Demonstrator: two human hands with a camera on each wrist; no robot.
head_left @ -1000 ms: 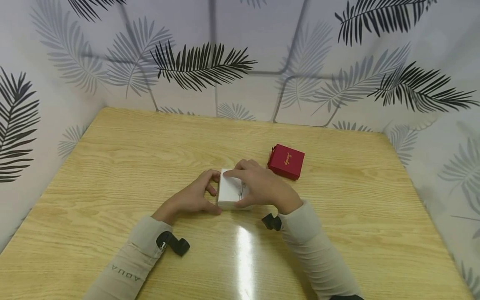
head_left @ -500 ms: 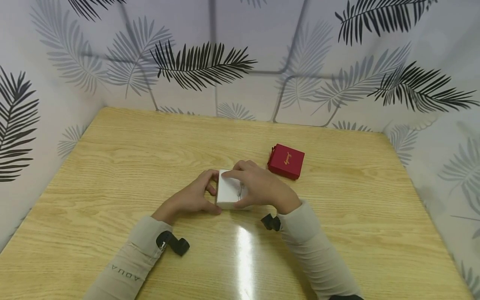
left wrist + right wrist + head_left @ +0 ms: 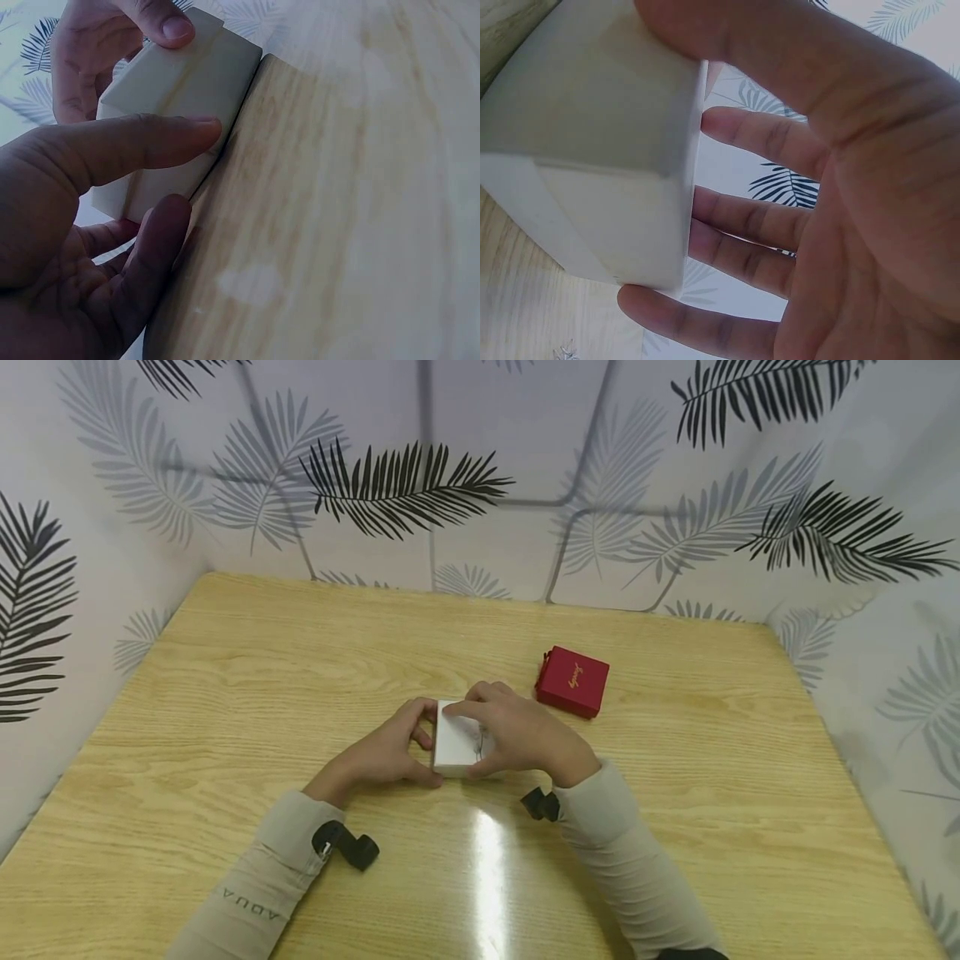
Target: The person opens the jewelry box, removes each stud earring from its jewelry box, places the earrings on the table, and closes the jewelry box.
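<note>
A small white box (image 3: 454,741) with a faint grey drawing on top sits on the table between both hands. My left hand (image 3: 384,753) grips its left end, thumb along the near side and fingers reaching round the far side. From the right, my right hand (image 3: 528,732) holds the box with thumb on the near side and fingers over the top and far edge, covering its right part. In the left wrist view, a tan seam runs along the box (image 3: 201,71). The right wrist view shows the thumb and fingertips against the box (image 3: 607,217).
A dark red box (image 3: 574,682) with gold lettering lies on the wooden table (image 3: 360,643), behind and right of the hands. Leaf-patterned cloth (image 3: 487,552) hangs behind the table. A small silvery mark (image 3: 566,350), unclear, shows in the right wrist view.
The white box has shifted slightly left, closer into my left hand, mostly between the two earlier frames. Both hands keep nearly the same position and hold.
</note>
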